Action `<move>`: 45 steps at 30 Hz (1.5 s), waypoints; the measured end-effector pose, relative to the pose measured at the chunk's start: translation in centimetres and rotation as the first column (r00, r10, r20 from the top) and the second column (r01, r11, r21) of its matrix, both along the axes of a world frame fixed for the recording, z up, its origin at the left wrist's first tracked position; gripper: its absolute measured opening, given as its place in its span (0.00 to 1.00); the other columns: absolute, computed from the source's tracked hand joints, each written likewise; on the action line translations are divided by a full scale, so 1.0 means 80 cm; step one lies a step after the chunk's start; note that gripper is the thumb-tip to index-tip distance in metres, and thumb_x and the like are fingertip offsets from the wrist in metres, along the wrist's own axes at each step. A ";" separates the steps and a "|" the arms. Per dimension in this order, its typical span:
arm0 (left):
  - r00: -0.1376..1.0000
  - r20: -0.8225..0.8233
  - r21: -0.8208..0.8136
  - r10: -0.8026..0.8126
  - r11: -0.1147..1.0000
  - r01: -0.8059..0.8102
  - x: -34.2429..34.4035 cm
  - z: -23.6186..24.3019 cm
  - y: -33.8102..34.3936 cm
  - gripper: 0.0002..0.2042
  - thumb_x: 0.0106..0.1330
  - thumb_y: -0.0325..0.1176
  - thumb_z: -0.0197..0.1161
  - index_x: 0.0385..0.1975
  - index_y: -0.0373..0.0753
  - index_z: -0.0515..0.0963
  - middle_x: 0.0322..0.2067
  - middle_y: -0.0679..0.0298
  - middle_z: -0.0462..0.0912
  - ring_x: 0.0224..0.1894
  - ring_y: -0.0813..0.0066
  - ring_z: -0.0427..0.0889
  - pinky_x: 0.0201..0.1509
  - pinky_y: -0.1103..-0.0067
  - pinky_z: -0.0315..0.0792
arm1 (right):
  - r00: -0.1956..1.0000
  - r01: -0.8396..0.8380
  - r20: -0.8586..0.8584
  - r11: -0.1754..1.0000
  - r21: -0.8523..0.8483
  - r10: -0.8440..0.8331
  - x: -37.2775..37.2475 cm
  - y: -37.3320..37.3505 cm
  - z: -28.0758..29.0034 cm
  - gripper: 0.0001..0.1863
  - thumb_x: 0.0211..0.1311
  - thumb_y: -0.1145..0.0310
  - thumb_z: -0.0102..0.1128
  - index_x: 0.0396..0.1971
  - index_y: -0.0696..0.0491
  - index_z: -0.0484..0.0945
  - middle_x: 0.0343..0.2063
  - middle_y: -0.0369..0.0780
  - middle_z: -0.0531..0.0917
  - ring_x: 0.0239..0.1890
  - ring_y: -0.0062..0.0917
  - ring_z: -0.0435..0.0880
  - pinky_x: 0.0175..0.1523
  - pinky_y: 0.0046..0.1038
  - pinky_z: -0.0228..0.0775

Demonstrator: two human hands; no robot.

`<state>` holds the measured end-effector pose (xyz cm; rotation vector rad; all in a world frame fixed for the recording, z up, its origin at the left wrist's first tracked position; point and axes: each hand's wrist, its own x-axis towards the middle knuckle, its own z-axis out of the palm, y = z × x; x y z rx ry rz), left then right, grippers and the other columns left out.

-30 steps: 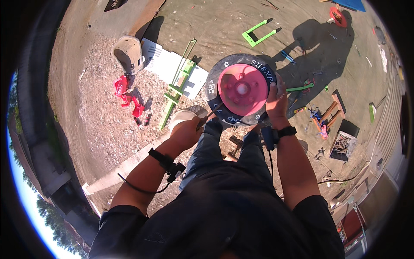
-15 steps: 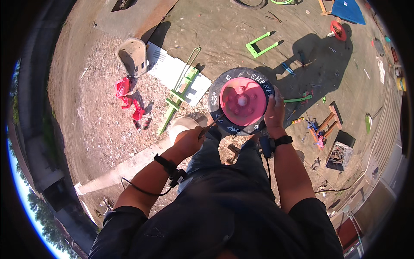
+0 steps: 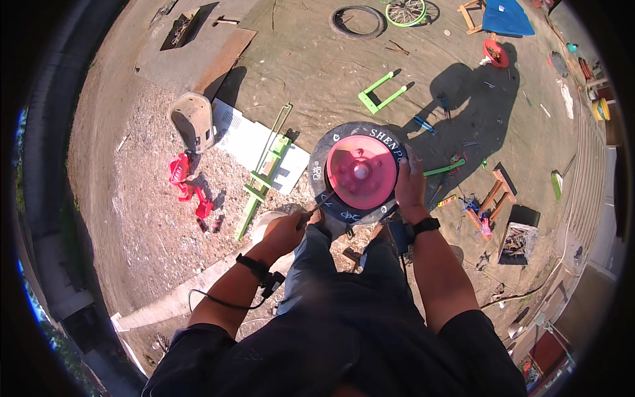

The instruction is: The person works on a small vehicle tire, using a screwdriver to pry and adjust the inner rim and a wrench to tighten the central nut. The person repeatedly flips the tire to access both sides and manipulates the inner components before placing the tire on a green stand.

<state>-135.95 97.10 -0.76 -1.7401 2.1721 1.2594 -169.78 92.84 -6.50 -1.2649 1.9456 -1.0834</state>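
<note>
One black tyre (image 3: pixel 319 147) sits around one pink rim (image 3: pixel 347 186); the work seems under way, not finished.
We have this one wheel in front of us: our left hand (image 3: pixel 284 233) is clamped on one rod-like tool (image 3: pixel 324 200), its tip at the seam; our right hand (image 3: pixel 411 188) lies on the tyre's right edge, gripping or not we cannot tell. How much is left, we cannot see. Beyond, we count one loose tyre (image 3: pixel 335 22) and one spoked wheel (image 3: pixel 405 11).
</note>
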 end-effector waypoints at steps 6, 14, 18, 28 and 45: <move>0.997 -0.046 -0.019 0.062 0.998 -0.063 -0.066 -0.041 0.047 0.16 0.66 0.39 0.59 0.50 0.39 0.77 0.36 0.45 0.83 0.42 0.44 0.82 0.45 0.58 0.74 | 0.994 0.057 0.084 0.995 0.083 -0.064 -0.034 0.022 0.013 0.23 0.75 0.61 0.41 0.61 0.57 0.71 0.57 0.53 0.76 0.61 0.47 0.74 0.66 0.37 0.62; 0.986 0.046 0.184 0.157 0.969 -0.163 -0.058 0.021 0.023 0.14 0.65 0.40 0.61 0.44 0.38 0.76 0.34 0.47 0.83 0.41 0.45 0.83 0.44 0.60 0.74 | 0.999 -0.039 -0.013 0.999 0.006 0.039 0.008 -0.026 0.004 0.20 0.74 0.59 0.48 0.59 0.53 0.75 0.55 0.48 0.78 0.58 0.42 0.77 0.62 0.35 0.68; 0.969 0.075 0.194 0.235 0.950 -0.246 -0.052 0.024 0.045 0.15 0.64 0.40 0.61 0.44 0.37 0.75 0.35 0.46 0.83 0.40 0.45 0.83 0.44 0.61 0.74 | 0.997 -0.047 0.052 0.996 -0.073 0.050 0.004 -0.029 -0.009 0.19 0.73 0.61 0.49 0.57 0.54 0.76 0.53 0.48 0.80 0.56 0.41 0.78 0.61 0.34 0.69; 0.893 -0.027 0.121 0.449 0.888 -0.443 -0.027 0.011 0.072 0.10 0.65 0.35 0.65 0.39 0.36 0.76 0.24 0.62 0.79 0.22 0.75 0.78 0.26 0.75 0.74 | 0.984 -0.082 0.143 0.985 -0.149 0.103 0.002 -0.032 -0.025 0.19 0.73 0.61 0.50 0.56 0.55 0.76 0.52 0.48 0.79 0.55 0.41 0.78 0.61 0.33 0.69; 0.706 0.012 0.219 0.708 0.687 -0.692 -0.014 0.011 0.045 0.13 0.66 0.36 0.66 0.38 0.32 0.76 0.24 0.65 0.79 0.23 0.78 0.77 0.29 0.77 0.73 | 0.984 -0.077 0.160 0.996 -0.048 0.084 0.003 -0.031 -0.013 0.21 0.73 0.61 0.48 0.58 0.58 0.74 0.55 0.51 0.78 0.59 0.42 0.76 0.65 0.35 0.65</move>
